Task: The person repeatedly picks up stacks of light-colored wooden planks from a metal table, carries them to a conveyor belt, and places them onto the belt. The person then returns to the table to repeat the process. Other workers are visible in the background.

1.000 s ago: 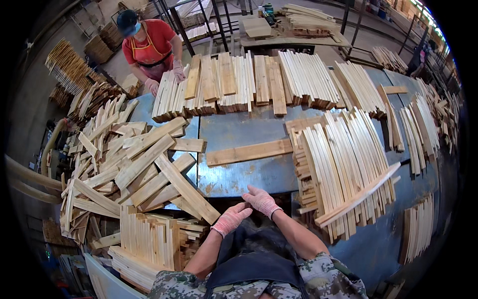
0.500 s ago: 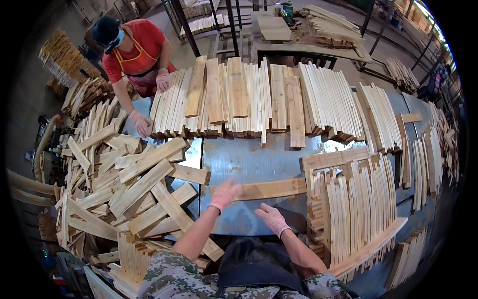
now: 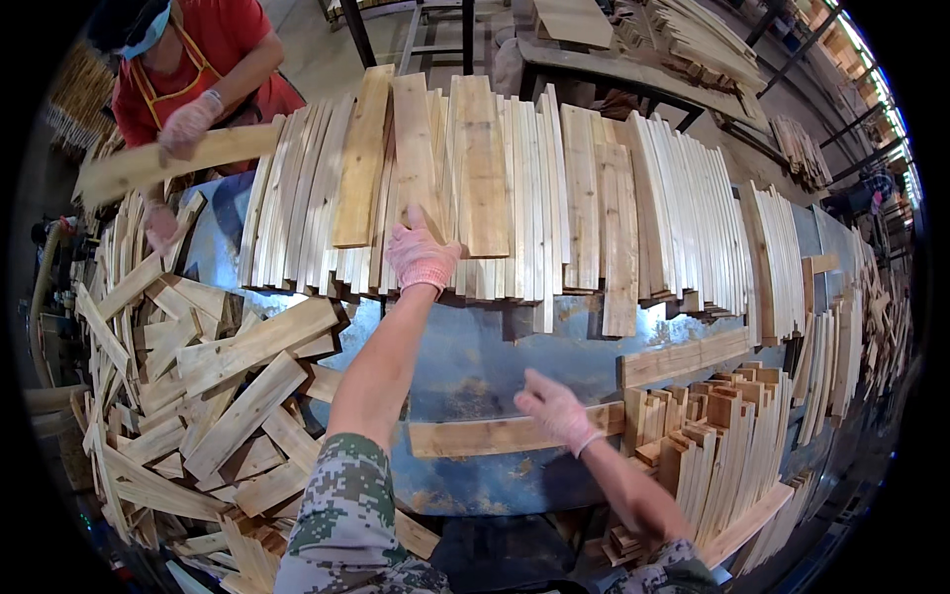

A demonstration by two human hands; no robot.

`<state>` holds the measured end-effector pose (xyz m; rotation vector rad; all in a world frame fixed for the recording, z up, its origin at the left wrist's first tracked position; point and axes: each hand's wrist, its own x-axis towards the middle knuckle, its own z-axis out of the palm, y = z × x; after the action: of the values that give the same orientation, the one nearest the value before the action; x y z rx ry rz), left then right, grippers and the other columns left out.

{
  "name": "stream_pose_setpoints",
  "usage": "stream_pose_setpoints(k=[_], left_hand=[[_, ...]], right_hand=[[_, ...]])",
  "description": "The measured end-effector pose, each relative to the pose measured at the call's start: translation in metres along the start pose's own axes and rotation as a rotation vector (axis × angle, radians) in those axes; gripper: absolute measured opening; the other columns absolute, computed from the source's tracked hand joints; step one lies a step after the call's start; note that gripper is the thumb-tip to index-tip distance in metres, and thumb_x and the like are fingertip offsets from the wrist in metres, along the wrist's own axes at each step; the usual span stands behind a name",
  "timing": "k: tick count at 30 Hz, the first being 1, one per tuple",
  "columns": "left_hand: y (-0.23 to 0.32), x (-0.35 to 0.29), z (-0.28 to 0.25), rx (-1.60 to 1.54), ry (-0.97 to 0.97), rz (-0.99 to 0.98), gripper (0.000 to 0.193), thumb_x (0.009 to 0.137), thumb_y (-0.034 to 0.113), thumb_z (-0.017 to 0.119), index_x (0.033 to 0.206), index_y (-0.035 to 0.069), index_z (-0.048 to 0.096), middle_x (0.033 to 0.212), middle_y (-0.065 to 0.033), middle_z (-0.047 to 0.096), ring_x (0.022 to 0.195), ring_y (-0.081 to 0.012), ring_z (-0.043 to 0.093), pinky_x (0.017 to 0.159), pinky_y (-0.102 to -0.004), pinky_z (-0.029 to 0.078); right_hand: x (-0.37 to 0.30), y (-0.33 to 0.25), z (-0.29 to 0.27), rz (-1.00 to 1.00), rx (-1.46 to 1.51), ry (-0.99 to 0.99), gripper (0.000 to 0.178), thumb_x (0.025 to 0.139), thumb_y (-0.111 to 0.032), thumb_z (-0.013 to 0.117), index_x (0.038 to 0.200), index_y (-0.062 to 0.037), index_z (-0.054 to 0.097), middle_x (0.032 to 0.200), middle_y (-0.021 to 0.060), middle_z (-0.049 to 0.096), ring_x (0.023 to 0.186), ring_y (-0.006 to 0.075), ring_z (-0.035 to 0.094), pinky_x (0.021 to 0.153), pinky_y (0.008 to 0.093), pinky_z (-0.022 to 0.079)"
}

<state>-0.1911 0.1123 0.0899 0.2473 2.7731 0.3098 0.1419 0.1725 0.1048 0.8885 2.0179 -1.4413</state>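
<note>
My left hand point(image 3: 424, 255), in a pink glove, reaches to the row of upright boards and closes around the near end of a loose wooden board point(image 3: 414, 139) lying on top. The hand covers that board's near end. Another loose board point(image 3: 483, 168) rests just to its right. My right hand point(image 3: 557, 408), gloved too, hovers over a single board point(image 3: 475, 437) lying flat across the blue metal table point(image 3: 475, 366). Its fingers are partly spread, slightly blurred, with nothing in them.
Jumbled boards point(image 3: 242, 416) heap up on the left. A stack of boards point(image 3: 727, 426) stands at my right, with one board point(image 3: 683, 356) lying behind it. Across the table at the far left, a co-worker in a red shirt point(image 3: 233, 49) handles a long board point(image 3: 223, 153).
My left hand has moved forward from the flat board to the row's loose board. My right hand has come up over the flat board. The co-worker has lifted a board; the view has shifted.
</note>
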Motion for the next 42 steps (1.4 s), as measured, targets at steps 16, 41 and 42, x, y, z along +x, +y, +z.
stream_pose_setpoints(k=[16, 41, 42], left_hand=[[-0.099, -0.025, 0.029, -1.426, -0.483, 0.151, 0.122, 0.069, 0.007, 0.090, 0.171, 0.006, 0.022, 0.140, -0.0127, 0.060, 0.119, -0.0252, 0.062, 0.104, -0.0368, 0.054], [-0.051, -0.092, 0.014, -0.074, -0.103, 0.101, 0.108, 0.075, 0.039, 0.086, 0.168, 0.021, 0.035, 0.131, -0.0229, 0.056, 0.123, -0.0431, 0.059, 0.106, -0.0488, 0.049], [-0.047, -0.093, 0.017, -0.038, -0.137, 0.134, 0.103, 0.074, 0.046, 0.086, 0.163, 0.020, 0.042, 0.136, -0.0236, 0.055, 0.127, -0.0438, 0.057, 0.107, -0.0516, 0.047]], right_hand=[[0.230, -0.146, -0.011, -0.068, -0.593, 0.823, 0.099, 0.093, -0.050, 0.073, 0.168, -0.0053, 0.026, 0.156, 0.0271, 0.047, 0.147, 0.0420, 0.041, 0.124, 0.0527, 0.031], [0.106, -0.036, -0.003, -0.159, 0.556, 0.496, 0.054, 0.089, -0.013, 0.082, 0.136, 0.0019, 0.060, 0.119, 0.0107, 0.073, 0.100, 0.0194, 0.071, 0.087, 0.0353, 0.059], [0.101, -0.034, -0.003, -0.196, 0.696, 0.509, 0.053, 0.089, -0.010, 0.082, 0.136, 0.0018, 0.060, 0.118, 0.0083, 0.073, 0.099, 0.0158, 0.070, 0.085, 0.0329, 0.060]])
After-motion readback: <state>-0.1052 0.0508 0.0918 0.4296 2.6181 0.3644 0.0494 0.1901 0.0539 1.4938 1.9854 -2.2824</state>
